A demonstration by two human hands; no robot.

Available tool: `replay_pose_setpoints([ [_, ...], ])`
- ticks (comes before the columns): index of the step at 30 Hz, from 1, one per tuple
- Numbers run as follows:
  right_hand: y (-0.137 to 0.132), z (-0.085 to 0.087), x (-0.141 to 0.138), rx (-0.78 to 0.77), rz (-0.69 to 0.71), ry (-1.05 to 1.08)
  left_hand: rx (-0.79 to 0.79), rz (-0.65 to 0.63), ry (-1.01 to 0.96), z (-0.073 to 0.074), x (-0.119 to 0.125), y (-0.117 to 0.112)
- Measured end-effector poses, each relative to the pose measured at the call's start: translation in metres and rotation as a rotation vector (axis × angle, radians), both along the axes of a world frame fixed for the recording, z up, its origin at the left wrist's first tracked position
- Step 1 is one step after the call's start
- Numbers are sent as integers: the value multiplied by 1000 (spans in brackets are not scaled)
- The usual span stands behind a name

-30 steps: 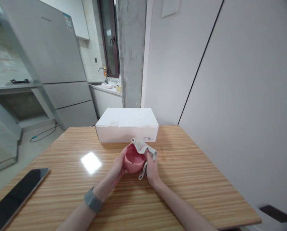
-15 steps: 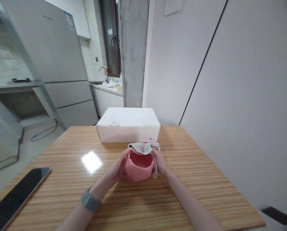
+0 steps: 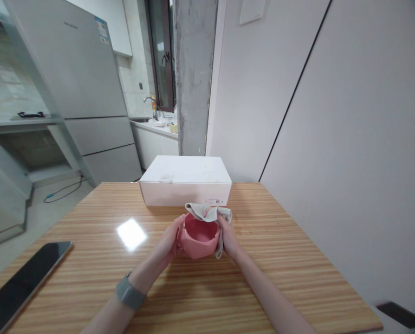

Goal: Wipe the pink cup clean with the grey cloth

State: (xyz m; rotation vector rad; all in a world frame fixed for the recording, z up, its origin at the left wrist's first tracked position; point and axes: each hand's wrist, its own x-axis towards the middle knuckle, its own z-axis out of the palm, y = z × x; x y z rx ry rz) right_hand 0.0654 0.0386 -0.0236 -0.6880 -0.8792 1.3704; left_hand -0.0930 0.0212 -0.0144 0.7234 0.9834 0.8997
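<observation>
A pink faceted bowl-like pot (image 3: 197, 246) is held tilted above the table, its opening turned partly toward me. My left hand (image 3: 173, 239) is closed around its left side, with the thumb near the rim. A light grey cloth (image 3: 207, 212) drapes over the far rim and hangs down along the pot's right side. My right hand (image 3: 228, 235) grips the cloth against that side; most of its fingers are hidden behind cloth and pot.
Behind the pot, a white cardboard box (image 3: 185, 192) lies on the wooden table (image 3: 277, 260). A black smartphone (image 3: 26, 283) rests at the left edge. A wall (image 3: 350, 139) runs along the right; a fridge (image 3: 89, 83) and sink counter stand farther back.
The pot has shifted slightly left and up, with my left hand on it. My right hand and the cloth have moved a little along its right side and rim.
</observation>
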Motion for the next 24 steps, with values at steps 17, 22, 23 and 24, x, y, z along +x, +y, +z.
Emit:
replay_pose_setpoints([
  [17,-3,-11,-13,-4,-250,17,-55,32,-125,-2,4,2],
  [22,2,-3,2,-3,-114,-50,-20,-79,56,-4,-3,6],
  [23,1,-1,4,0,-102,-54,10,-95,61,-5,-3,5],
  [24,1,-1,4,3,-93,-54,34,-94,60,-5,-4,4],
])
